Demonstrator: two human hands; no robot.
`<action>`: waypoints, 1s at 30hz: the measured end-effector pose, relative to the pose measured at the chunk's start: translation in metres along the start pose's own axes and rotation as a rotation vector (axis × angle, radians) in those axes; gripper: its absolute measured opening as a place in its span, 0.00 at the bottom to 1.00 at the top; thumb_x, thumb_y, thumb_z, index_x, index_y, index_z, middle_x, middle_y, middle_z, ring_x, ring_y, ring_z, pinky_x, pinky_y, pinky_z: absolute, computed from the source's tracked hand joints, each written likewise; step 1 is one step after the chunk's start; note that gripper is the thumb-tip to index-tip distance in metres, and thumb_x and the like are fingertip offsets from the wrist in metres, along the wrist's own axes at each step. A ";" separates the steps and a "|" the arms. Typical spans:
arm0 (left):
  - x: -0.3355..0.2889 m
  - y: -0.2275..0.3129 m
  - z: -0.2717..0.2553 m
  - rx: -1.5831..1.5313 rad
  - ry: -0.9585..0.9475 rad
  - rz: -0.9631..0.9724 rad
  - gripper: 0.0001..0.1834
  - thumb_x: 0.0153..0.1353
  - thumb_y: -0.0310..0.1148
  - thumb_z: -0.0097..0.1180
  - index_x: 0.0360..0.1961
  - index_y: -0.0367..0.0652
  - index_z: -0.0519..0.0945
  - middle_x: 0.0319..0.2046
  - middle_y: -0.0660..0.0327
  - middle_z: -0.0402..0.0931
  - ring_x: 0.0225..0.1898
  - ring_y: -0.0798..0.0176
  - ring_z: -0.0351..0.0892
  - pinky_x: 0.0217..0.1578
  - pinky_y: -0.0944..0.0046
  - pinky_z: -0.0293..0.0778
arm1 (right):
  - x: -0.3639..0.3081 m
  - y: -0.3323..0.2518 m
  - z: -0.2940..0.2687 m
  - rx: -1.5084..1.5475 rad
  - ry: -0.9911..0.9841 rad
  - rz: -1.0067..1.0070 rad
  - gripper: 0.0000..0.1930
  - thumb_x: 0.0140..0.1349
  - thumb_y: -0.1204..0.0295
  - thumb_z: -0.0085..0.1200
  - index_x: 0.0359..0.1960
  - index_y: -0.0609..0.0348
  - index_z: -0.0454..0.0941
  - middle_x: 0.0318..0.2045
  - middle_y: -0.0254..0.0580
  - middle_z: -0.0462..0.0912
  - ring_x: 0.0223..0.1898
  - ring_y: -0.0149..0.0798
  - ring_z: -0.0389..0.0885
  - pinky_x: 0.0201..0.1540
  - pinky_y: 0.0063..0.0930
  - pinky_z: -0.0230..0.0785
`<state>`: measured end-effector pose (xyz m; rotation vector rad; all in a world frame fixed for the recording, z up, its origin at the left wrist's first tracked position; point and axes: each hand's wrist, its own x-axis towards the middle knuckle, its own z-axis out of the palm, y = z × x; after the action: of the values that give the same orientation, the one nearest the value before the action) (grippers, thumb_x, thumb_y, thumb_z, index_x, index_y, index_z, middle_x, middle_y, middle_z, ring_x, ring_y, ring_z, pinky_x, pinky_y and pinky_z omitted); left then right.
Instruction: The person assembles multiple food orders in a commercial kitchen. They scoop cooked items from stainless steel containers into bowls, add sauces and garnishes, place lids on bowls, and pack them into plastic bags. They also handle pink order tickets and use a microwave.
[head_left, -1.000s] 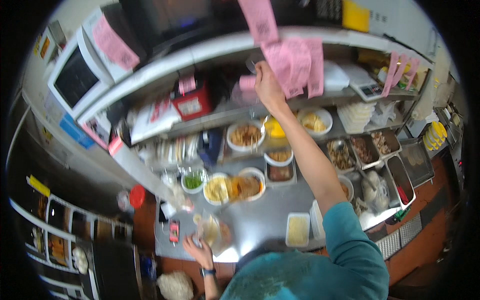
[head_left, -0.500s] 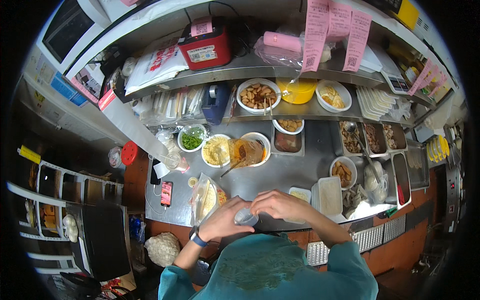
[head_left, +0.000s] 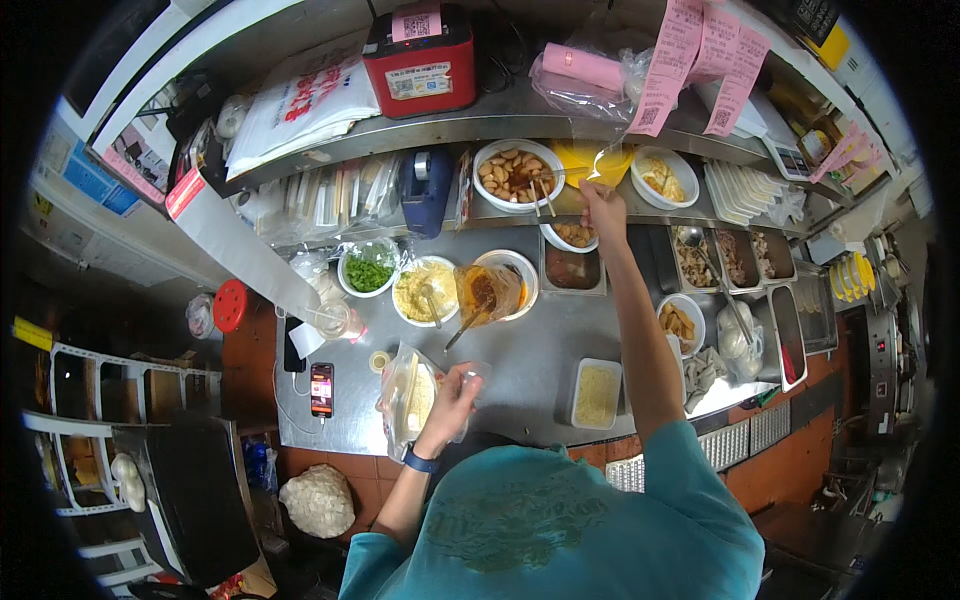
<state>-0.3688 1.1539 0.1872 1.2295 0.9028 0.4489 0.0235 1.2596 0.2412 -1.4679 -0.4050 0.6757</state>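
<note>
My left hand (head_left: 448, 410) is curled around a clear plastic cup (head_left: 478, 376), just right of an open clear bag (head_left: 410, 392) of pale contents. My right arm stretches forward to the shelf. There my right hand (head_left: 605, 212) pinches the lower end of a thin clear plastic film (head_left: 597, 168) that hangs from the upper shelf. It is in front of a yellow container (head_left: 588, 160) and above a bowl of brown pieces (head_left: 574, 234). A rectangular tub of pale grated food (head_left: 597, 394) sits near the counter's front edge.
Bowls of chopped greens (head_left: 368, 268), yellow mince (head_left: 425, 290) and red sauce (head_left: 512, 285) stand mid-counter. A phone (head_left: 322, 390) lies left. Metal pans (head_left: 697, 262) with a ladle are at right. Pink slips (head_left: 665, 70) hang from the upper shelf, beside a red printer (head_left: 418, 70).
My right hand has left the cup and reached forward to the shelf, taking hold of the hanging film. My left hand has moved slightly left and away from me with the cup.
</note>
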 end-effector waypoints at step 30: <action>0.188 0.142 0.017 1.137 0.467 0.352 0.30 0.40 0.51 0.76 0.34 0.37 0.81 0.28 0.48 0.83 0.33 0.47 0.85 0.42 0.52 0.75 | 0.071 0.013 0.033 -0.917 -0.410 -0.246 0.15 0.63 0.63 0.59 0.25 0.64 0.82 0.21 0.48 0.81 0.26 0.41 0.79 0.34 0.39 0.70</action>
<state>-0.2215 1.3245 0.2561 2.4083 1.4221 0.5236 0.0538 1.3299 0.2203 -2.0765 -1.3181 0.6126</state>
